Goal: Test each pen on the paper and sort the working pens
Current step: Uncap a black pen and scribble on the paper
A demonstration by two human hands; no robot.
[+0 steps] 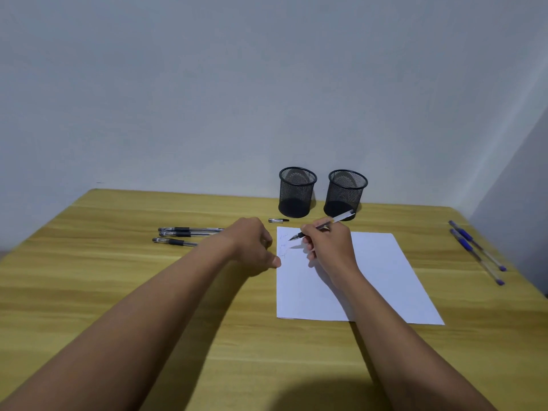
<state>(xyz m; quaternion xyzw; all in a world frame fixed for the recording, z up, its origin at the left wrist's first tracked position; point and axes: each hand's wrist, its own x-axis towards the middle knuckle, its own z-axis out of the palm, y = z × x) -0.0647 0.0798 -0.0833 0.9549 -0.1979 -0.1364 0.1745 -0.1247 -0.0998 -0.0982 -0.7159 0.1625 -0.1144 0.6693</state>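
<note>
Steadying paper [379, 277] edge with curled left hand [252, 247], thumb touching; any held item: cannot tell. Pinching uncapped pen [341, 218] in right hand [329, 247], tip at faint scribbles for testing. Beyond: cap [278, 220], black pens [184, 232] left, blue pens [474, 250] right, two mesh cups [296, 191] awaiting sorting.

Black mesh cups [297, 192], white paper [376, 277], blue pens [474, 247], yellow wood-grain table [118, 277]

Both your forearms [154, 315] show bare right down to the frame's bottom edge, and your left hand [252, 247] and right hand [330, 247] are bare too, nails seemingly short.
</note>
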